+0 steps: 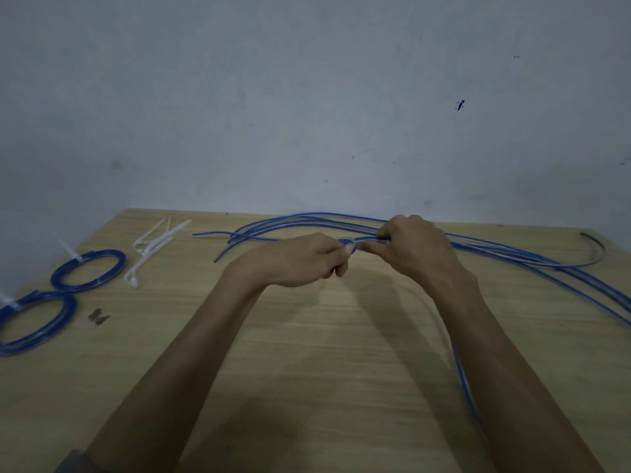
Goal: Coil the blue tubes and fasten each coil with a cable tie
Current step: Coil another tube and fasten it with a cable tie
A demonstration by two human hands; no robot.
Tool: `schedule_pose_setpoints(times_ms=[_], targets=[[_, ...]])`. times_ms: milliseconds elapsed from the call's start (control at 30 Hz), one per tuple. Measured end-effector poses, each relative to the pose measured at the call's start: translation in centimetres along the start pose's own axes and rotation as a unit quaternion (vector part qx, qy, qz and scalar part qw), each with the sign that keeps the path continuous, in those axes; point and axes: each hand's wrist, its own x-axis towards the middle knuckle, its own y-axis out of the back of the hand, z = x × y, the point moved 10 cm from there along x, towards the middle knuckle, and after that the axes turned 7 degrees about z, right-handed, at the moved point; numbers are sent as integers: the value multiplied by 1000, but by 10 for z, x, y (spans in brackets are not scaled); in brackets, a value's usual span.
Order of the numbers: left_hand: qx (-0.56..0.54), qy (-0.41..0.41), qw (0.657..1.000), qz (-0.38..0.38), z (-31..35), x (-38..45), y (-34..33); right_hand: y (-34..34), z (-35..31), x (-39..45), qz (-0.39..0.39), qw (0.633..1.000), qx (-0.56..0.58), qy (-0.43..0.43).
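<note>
A third coil is being started, by the look of it: the left hand [304,259] and the right hand [415,249] meet near the table's far edge, each with fingers curled round one blue tube [348,241], which bends into a first small loop between them. From the right hand the tube seems to trail down toward 5 o'clock. The next move likely calls for feeding more length round the loop while the left hand keeps the turns pinched together, then reaching for a tie.

The loose tubes [512,252] are thin, glossy and springy-looking, fanning from 11 to 3 o'clock of the hands along the wooden table [307,370]. Two finished coils [89,269] [32,322], each tied, lie at 9 o'clock, with spare white cable ties [150,250] just beyond them
</note>
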Motion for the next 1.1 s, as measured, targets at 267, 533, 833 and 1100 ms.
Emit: schedule_pose_setpoints(times_ms=[267,533,833,1100], targets=[[222,21,973,68,-19,15,-16,2,-11,1,-15,998,-14,54],[311,-86,941,103,-3,23,-35,49,-27,21,64,996,19,62],[229,-90,914,324,6,1,62,89,-89,30,177,975,0,134],[14,-59,936,347,-25,-16,95,57,-118,15,165,964,157,138]])
